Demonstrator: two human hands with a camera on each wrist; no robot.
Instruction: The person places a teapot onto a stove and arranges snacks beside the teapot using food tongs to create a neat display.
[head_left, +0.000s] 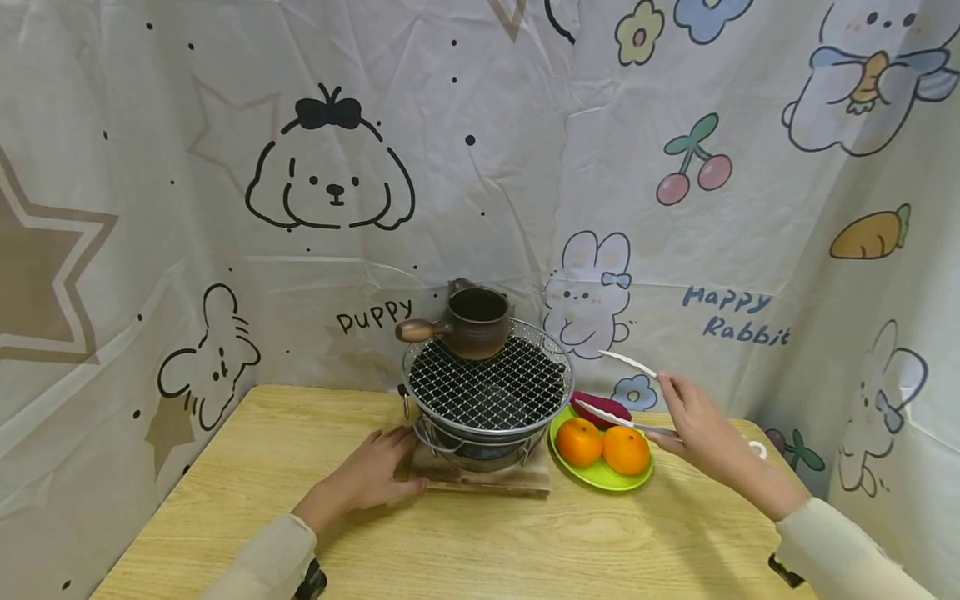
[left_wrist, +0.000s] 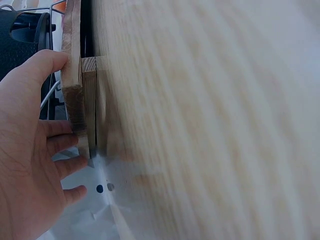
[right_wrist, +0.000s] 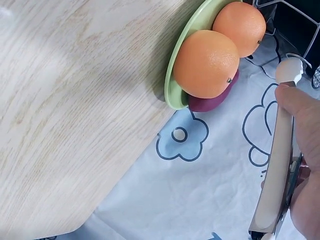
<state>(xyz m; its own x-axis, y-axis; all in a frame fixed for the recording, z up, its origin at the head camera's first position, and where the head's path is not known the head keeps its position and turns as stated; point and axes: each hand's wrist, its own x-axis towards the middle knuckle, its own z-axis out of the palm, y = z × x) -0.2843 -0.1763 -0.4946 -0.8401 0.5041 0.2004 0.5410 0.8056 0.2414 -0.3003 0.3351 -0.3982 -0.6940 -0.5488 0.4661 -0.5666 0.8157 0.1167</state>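
Note:
My left hand [head_left: 377, 471] touches the left edge of the wooden board [head_left: 480, 481] under the grill, its thumb [left_wrist: 50, 62] and relaxed fingers against the side. With my right hand [head_left: 705, 433] I hold tongs [right_wrist: 275, 170] with white tips; in the head view their two arms are spread apart with nothing between them. One arm passes above a green plate [head_left: 600, 482] that carries two oranges [head_left: 579, 442] and a dark red sweet potato [head_left: 592, 406]. Upon the grill's wire mesh [head_left: 487, 392] stands a brown clay pot [head_left: 477, 329] with a wooden side handle [head_left: 417, 331].
The round metal grill [head_left: 483, 431] stands on the board near the back of the light wooden table [head_left: 487, 550]. A printed cloth [head_left: 480, 167] hangs behind the table and along its sides. One small white ring [head_left: 758, 450] shows beyond my right wrist.

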